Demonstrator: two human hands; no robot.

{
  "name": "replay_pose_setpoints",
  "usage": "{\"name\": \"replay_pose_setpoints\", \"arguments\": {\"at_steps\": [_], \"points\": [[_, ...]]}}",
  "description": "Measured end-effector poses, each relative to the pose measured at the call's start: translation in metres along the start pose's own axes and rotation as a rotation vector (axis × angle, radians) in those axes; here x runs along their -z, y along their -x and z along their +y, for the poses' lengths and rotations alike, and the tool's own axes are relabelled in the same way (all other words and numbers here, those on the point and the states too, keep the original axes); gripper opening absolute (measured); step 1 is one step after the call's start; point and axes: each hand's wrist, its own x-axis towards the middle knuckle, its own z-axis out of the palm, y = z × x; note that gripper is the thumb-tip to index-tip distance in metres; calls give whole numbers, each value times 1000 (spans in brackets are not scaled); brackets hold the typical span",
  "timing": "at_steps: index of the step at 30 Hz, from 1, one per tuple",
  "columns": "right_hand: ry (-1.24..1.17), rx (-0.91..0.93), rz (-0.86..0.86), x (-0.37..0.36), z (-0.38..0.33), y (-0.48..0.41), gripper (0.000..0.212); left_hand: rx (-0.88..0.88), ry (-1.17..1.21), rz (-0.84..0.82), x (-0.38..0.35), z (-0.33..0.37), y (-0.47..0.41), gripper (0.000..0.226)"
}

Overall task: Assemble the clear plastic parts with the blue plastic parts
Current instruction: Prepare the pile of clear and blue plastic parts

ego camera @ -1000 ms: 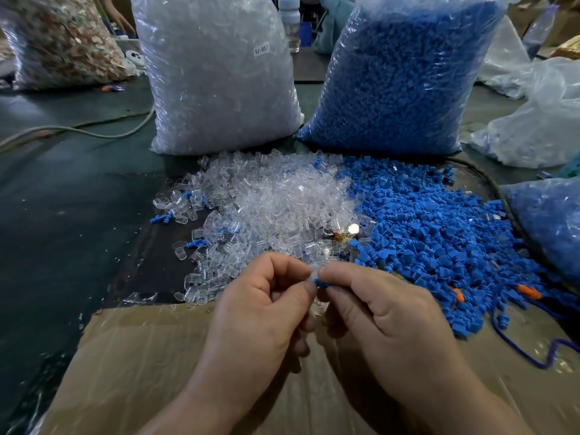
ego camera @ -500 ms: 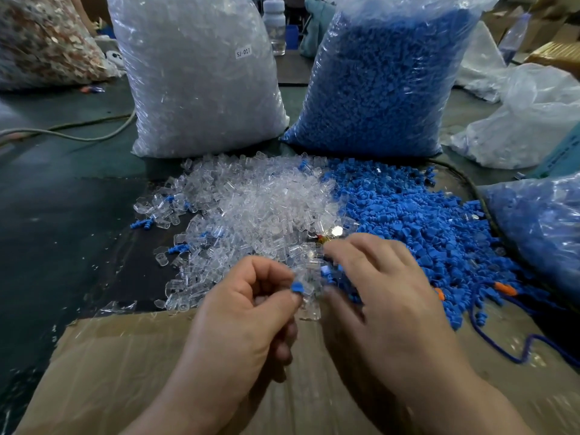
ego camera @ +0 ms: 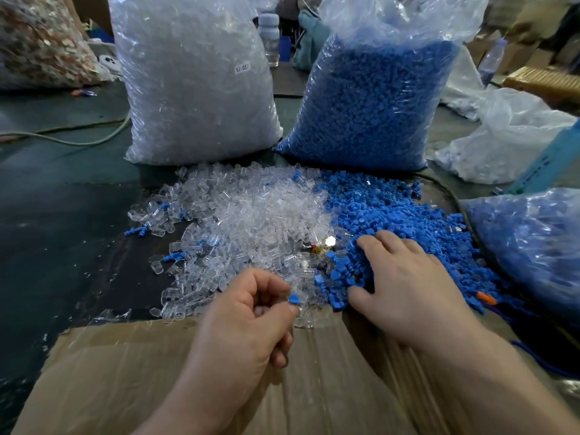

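Observation:
A heap of clear plastic parts (ego camera: 251, 221) lies on the table, with a heap of blue plastic parts (ego camera: 408, 224) to its right. My left hand (ego camera: 248, 324) is curled above the near edge of the clear heap and pinches a small assembled piece (ego camera: 294, 299) whose blue cap shows at my fingertips. My right hand (ego camera: 405, 287) lies spread on the near left edge of the blue heap, fingers among the blue parts. Whether it holds one is hidden.
A big bag of clear parts (ego camera: 194, 83) and a big bag of blue parts (ego camera: 370, 98) stand behind the heaps. Another bag of blue pieces (ego camera: 527, 246) lies at the right. Taped cardboard (ego camera: 125, 378) covers the near table. A cable (ego camera: 78, 139) runs at the left.
My hands, joined over one piece a second ago, have come apart. The left keeps the blue-capped piece. The right has moved right and forward onto the blue heap.

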Motion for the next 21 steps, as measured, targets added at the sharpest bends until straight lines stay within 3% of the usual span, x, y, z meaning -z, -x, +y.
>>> {"name": "replay_pose_setpoints", "arguments": {"at_steps": [4, 7, 10, 13, 15, 21], "points": [[61, 103, -136, 10, 3, -15, 86, 7, -25, -1, -2, 3, 1, 32], [70, 130, -136, 10, 4, -16, 85, 32, -1, 3, -3, 4, 2, 34], [96, 91, -3, 5, 6, -5, 73, 49, 16, -5, -3, 4, 3, 33], [204, 39, 140, -2, 7, 10, 48, 43, -9, -2, -1, 2, 3, 31], [204, 34, 138, -5, 6, 16, 35, 36, -43, -7, -1, 3, 3, 31], [161, 7, 96, -8, 8, 8, 22, 54, -32, -12, -3, 9, 5, 36]]}}
